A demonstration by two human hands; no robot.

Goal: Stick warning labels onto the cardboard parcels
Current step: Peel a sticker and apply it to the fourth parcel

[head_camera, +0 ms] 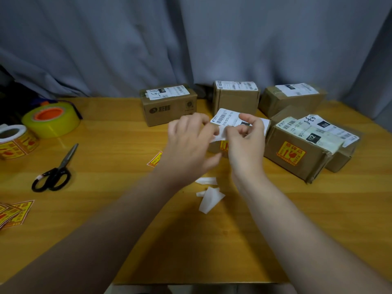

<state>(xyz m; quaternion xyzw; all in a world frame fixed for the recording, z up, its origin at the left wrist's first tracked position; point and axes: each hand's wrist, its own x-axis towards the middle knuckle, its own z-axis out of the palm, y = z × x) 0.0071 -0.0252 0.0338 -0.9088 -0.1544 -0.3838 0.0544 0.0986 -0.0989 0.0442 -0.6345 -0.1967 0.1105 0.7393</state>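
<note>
White paper strip [219, 135] pinched between left hand [188, 143] and right hand [244, 143], fingers curled; held just before a parcel [229, 117].

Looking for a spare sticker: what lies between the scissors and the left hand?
One loose yellow warning label on the table, just beside the left hand; head view shows it.

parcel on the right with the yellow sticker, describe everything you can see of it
A brown cardboard parcel, closed, lies flat on the wooden table, turned at an angle to its edge. A yellow and red warning label is stuck on the side facing the camera. White shipping labels with barcodes cover its top, and wrinkled clear tape wraps its right end. It sits against a second box behind it.
</note>
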